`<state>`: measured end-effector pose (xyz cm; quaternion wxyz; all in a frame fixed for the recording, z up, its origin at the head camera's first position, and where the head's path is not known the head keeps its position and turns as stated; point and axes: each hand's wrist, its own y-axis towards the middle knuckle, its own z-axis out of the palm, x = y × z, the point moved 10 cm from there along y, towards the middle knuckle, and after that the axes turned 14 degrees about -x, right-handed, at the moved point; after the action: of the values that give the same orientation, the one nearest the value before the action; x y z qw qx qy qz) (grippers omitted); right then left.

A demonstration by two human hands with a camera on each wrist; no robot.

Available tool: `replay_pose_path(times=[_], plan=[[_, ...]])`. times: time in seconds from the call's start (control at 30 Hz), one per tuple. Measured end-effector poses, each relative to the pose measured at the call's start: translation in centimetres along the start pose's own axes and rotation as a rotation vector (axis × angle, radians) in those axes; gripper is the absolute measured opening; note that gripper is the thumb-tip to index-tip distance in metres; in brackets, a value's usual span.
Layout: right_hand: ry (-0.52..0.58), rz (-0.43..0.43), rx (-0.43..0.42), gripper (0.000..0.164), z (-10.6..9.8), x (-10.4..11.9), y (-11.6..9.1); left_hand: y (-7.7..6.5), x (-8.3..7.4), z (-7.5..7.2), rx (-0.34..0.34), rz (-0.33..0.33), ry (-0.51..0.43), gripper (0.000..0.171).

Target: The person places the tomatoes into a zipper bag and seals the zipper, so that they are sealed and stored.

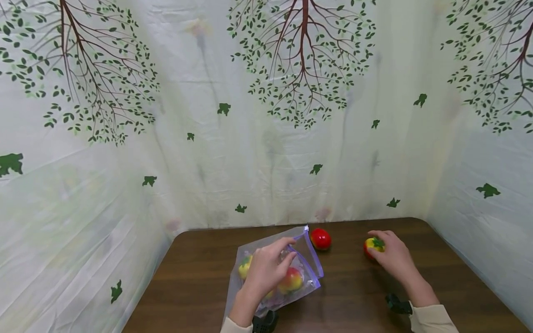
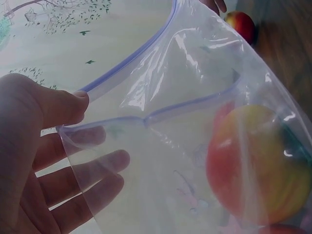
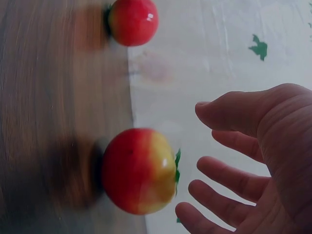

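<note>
A clear zip bag [image 1: 239, 296] with a purple zip strip lies at the table's middle, its mouth gaping to the right. Several red-and-yellow round fruits [image 1: 291, 280] show through the plastic. Over the bag, my left hand [image 1: 268, 266] holds the rim between thumb and fingers; in the left wrist view the fingers [image 2: 105, 190] show through the film. My right hand [image 1: 395, 256] reaches around a red-and-yellow fruit with a green leafy top [image 3: 140, 171]. Its thumb and fingers are spread, with a gap to the fruit in the right wrist view.
Another red fruit [image 1: 320, 239] sits just beyond the bag's mouth, near the table's back edge. The brown wooden table [image 1: 187, 273] meets a pale curtain [image 1: 266, 185] printed with trees and leaves at the back and sides.
</note>
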<state>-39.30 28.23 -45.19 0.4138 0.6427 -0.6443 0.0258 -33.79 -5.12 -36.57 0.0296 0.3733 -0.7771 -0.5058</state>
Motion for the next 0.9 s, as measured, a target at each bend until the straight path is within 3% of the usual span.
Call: replay_pose_path(times=[0.43, 0.9], plan=[[-0.028, 0.028, 0.028, 0.053, 0.1, -2.1, -0.1, 0.2, 0.0, -0.2, -0.003, 0.004, -0.001, 0.026], [-0.017, 0.077, 0.085, 0.065, 1.7, -3.8, -0.6, 0.0, 0.2, -0.1, 0.017, -0.005, 0.003, 0.026]])
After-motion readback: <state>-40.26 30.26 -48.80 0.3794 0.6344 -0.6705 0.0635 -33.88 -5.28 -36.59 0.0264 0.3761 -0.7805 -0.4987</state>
